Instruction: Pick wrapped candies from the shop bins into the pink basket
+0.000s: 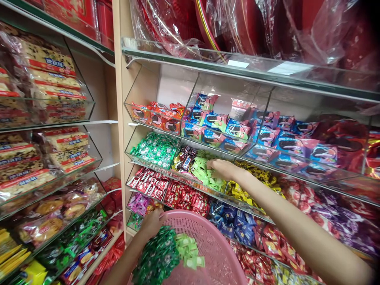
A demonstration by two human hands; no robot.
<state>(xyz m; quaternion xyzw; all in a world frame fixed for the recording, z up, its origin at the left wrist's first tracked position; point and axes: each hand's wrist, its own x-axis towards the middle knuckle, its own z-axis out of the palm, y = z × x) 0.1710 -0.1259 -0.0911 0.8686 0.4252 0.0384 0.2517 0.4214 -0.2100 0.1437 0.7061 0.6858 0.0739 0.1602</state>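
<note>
My left hand (152, 223) is closed on the rim of a pink plastic basket (218, 233) with perforated sides. Inside the basket lie a heap of dark green wrapped candies (158, 255) and a smaller pile of light green wrapped candies (189, 250). My right hand (222, 168) reaches into a shelf bin, its fingers bent down at a heap of light green candies (204, 170). Whether the fingers hold any candy cannot be made out. Left of that heap are Snickers bars (186, 161), then a bin of green wrapped candies (156, 148). Yellow wrapped candies (255, 180) lie under my right forearm.
A glass shelf edge (252, 73) juts out above the bins, with red plastic-wrapped items over it. Blue and pink cookie packs (213, 122) fill the tier above my right hand. Packaged pastries (56, 87) stand on the left shelves, past a wooden post (118, 99).
</note>
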